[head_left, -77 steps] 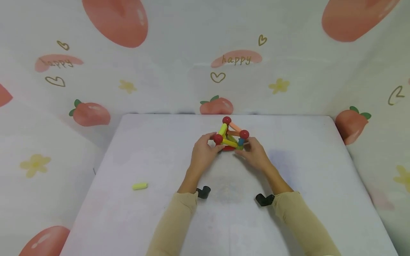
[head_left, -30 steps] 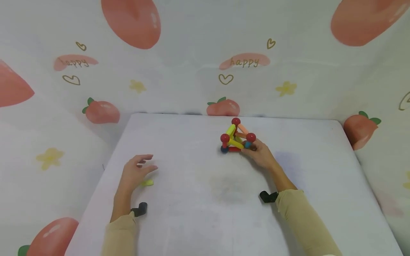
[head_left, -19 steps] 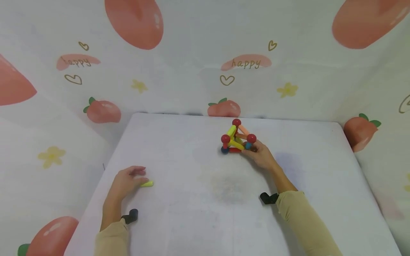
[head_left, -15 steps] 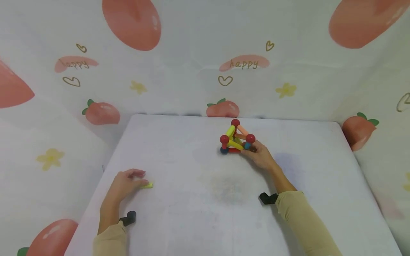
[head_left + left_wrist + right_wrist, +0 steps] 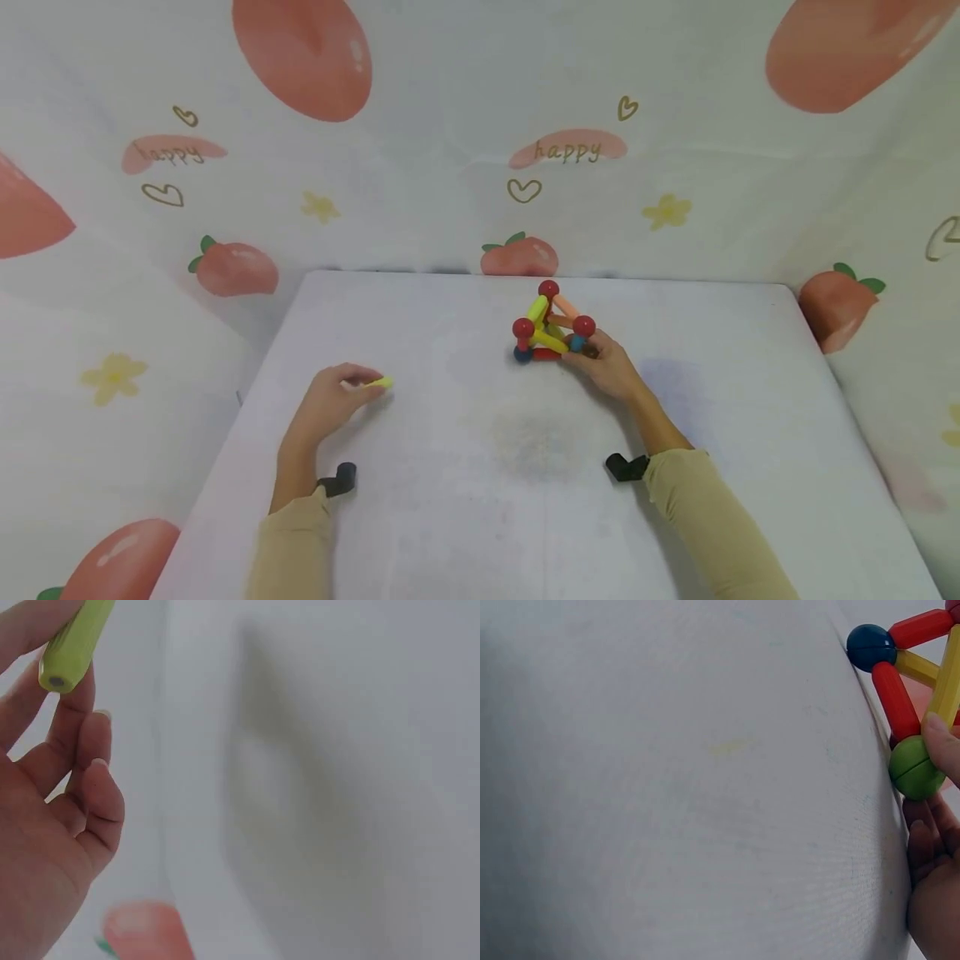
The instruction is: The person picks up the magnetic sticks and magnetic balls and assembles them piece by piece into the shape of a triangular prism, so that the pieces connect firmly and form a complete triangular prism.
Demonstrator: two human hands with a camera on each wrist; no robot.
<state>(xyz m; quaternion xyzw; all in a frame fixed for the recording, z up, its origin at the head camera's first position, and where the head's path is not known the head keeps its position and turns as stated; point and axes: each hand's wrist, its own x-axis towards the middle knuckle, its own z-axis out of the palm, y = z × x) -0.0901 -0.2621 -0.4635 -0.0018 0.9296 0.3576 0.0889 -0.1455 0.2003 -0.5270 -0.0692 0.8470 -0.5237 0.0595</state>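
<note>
Between thumb and fingers, my left hand (image 5: 330,402) pinches a yellow-green magnetic rod (image 5: 381,382). The left wrist view shows a dark round spot in the end of this rod (image 5: 71,649). Toward the back of the table stands a magnetic ball-and-stick frame (image 5: 550,342) with red balls on top and coloured rods between. My right hand (image 5: 611,365) holds its lower right corner, the thumb by a yellow rod (image 5: 946,679) and the green ball (image 5: 916,768). A blue ball (image 5: 871,648) and a red rod (image 5: 897,699) form part of the base. My right fingers hide some of that corner.
The white table (image 5: 465,500) has its back edge just behind the frame. A cloth printed with peaches (image 5: 520,255) hangs around the back and sides. A black wrist camera (image 5: 339,480) is on the left wrist and another black camera (image 5: 626,467) on the right.
My left hand left the frame, reached to the rod lying at the left, and has lifted it up and rightward. My right hand has stayed at the frame's corner.
</note>
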